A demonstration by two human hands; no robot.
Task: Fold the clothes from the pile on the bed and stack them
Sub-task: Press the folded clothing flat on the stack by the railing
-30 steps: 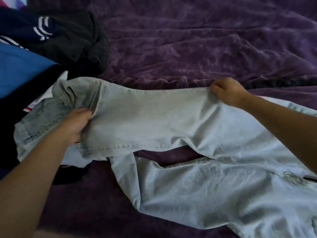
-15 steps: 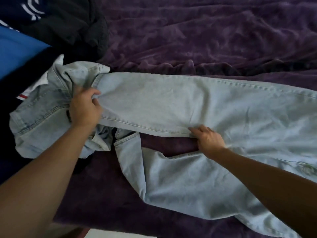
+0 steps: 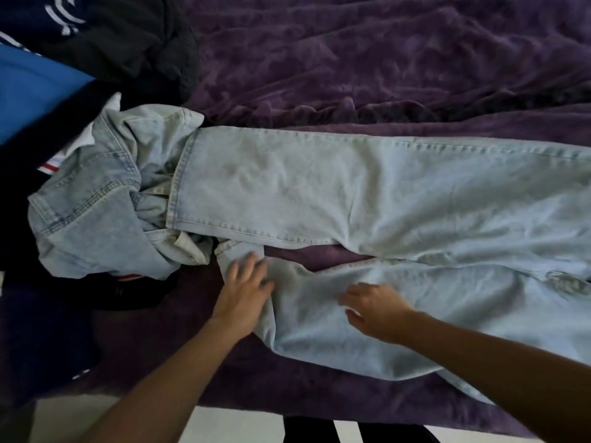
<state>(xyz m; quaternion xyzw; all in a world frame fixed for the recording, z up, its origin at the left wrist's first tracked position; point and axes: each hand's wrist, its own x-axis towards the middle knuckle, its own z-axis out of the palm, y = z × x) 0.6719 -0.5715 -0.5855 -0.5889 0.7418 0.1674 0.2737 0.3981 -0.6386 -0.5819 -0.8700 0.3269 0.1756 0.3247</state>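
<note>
Merely white stripes [image 3: 65, 18] on navy garment [image 3: 25, 9]

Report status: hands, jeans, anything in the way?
Left hand and right hand open, flat on the jeans. Legs spread apart on the blanket, not yet folded. Bunched denim garment crowds the hems.

The left grip [image 3: 244, 294] and right grip [image 3: 374, 310] lie flat, palms down.

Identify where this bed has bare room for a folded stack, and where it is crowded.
Widest bare blanket: beyond the jeans, right of the dark pile. A narrow strip runs along the near edge, before the jeans. Crowded: the left side, with the pile and a crumpled denim garment.
</note>
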